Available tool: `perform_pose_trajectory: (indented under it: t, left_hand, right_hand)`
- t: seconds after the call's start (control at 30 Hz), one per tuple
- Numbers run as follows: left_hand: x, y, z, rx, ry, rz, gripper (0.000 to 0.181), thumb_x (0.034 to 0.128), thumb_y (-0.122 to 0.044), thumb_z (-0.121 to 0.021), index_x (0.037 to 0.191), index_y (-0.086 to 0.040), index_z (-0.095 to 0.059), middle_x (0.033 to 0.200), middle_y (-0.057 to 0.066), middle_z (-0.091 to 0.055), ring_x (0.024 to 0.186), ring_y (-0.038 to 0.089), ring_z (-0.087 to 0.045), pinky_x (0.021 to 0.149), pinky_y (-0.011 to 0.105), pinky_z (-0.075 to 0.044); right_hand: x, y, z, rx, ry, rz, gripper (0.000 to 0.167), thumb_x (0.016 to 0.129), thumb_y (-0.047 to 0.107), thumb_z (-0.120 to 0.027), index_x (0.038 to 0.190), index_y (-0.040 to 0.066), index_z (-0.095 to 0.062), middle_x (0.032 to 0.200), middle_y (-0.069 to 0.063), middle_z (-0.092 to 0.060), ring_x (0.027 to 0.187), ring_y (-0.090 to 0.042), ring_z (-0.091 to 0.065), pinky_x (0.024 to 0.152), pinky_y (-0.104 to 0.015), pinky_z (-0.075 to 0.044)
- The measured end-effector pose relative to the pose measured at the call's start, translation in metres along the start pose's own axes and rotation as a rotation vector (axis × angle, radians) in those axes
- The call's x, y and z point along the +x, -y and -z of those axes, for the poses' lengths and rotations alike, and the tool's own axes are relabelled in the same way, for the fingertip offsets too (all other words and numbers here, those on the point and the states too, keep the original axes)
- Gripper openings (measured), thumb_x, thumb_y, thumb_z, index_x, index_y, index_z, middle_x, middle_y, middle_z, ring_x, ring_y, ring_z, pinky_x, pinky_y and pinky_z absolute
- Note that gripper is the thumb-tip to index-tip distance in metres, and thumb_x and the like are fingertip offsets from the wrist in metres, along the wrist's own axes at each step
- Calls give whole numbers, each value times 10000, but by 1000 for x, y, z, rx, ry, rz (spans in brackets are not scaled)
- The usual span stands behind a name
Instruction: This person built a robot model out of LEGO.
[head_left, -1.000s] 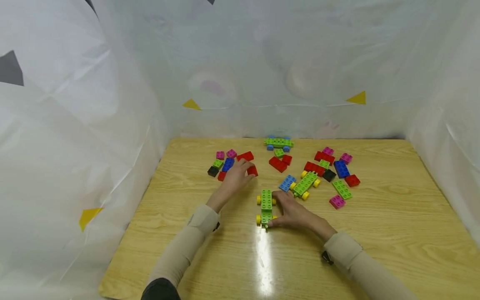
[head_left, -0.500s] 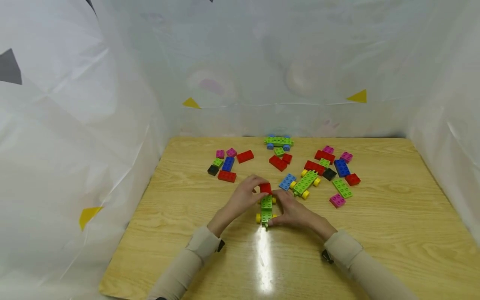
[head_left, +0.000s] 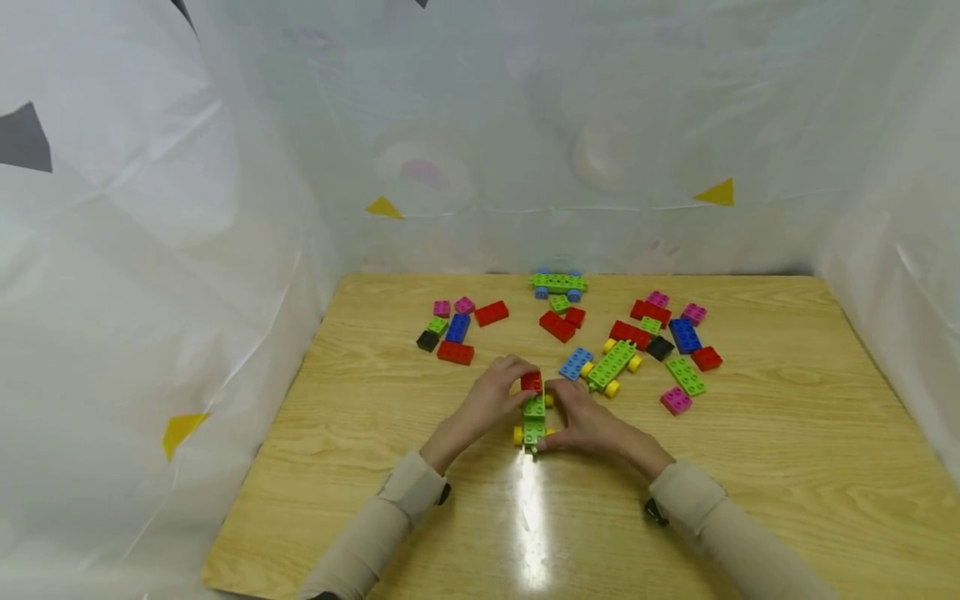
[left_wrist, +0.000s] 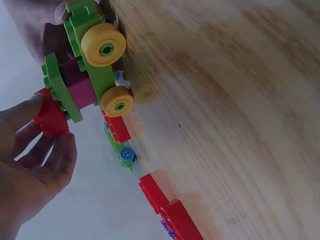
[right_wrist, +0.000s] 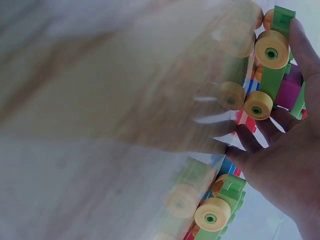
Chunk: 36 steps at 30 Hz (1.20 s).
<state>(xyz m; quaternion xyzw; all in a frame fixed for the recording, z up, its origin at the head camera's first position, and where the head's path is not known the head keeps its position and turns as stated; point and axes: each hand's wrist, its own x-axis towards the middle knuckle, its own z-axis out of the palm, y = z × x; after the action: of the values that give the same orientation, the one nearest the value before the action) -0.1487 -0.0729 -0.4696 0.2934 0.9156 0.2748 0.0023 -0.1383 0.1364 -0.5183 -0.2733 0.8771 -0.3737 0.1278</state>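
Near the middle of the table stands a green toy car base (head_left: 534, 433) with yellow wheels. On it sits a magenta brick (left_wrist: 80, 86), topped by a green plate (left_wrist: 62, 87). My left hand (head_left: 487, 398) pinches a red brick (head_left: 531, 382) between thumb and fingers, against the studs of that plate at its far end. I cannot tell whether the brick is fully seated. From the other side my right hand (head_left: 592, 425) holds the car base, thumb at the near end and fingers by the far wheel.
A second green car base (head_left: 612, 367) with yellow wheels stands just right, beside a light blue plate (head_left: 576, 364). Farther back is one with blue wheels (head_left: 558, 283). Loose bricks lie left, including a red brick (head_left: 455, 353), and right, including a magenta brick (head_left: 677, 401).
My left hand has picked up a red brick from the left-hand group, carried it right and lowered it onto the car's far end. My right hand has stayed at the car.
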Motion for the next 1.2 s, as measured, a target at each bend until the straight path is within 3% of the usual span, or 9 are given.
perform_pose_trajectory:
  t: [0.2,0.47,0.7,0.9,1.03,1.2]
  left_hand:
    - [2,0,0,-16,16,7,337,935,-190,-648,1251,-81,-608,1181,40,-578,1092,173,-556,929,284,-468]
    - [4,2,1,-28,40,-36,303,941,-166,-637,1233,-84,-616,1176,23,-567,1091,148,-554,943,250,-460]
    - [5,4,-1,-19,39,-62,310,940,-168,-635,1230,-61,-608,1157,41,-567,1066,163,-562,931,263,-466]
    - [6,5,-4,4,17,-82,315,932,-169,-645,1231,-79,-605,1139,34,-569,1042,152,-566,917,248,-470]
    - [6,5,-4,0,15,-88,305,933,-166,-643,1222,-76,-607,1137,48,-569,1039,165,-570,918,253,-473]
    - [5,4,-2,-8,29,-78,302,939,-175,-635,1224,-80,-610,1141,62,-577,1046,185,-578,918,251,-474]
  right_hand:
    - [0,0,-1,4,-1,-11,911,696,541,-810,1389,114,-402,1405,-79,-422,1267,-284,-365,1034,-501,-368]
    - [2,-2,-3,14,2,3,938,687,515,-828,1411,110,-390,1428,-91,-414,1286,-299,-353,1047,-506,-352]
    - [3,-1,-2,69,-32,24,1023,725,489,-811,1498,70,-286,1507,-147,-339,1352,-347,-309,1066,-538,-317]
    - [5,1,0,134,-64,-12,897,833,491,-710,1519,121,-266,1526,-117,-329,1392,-306,-303,1092,-509,-300]
    - [6,3,1,143,-84,-39,826,849,503,-684,1496,136,-327,1493,-97,-392,1367,-293,-353,1081,-518,-313]
    - [6,5,2,171,-88,-17,800,846,468,-705,1480,138,-346,1463,-86,-432,1342,-271,-400,1069,-495,-343]
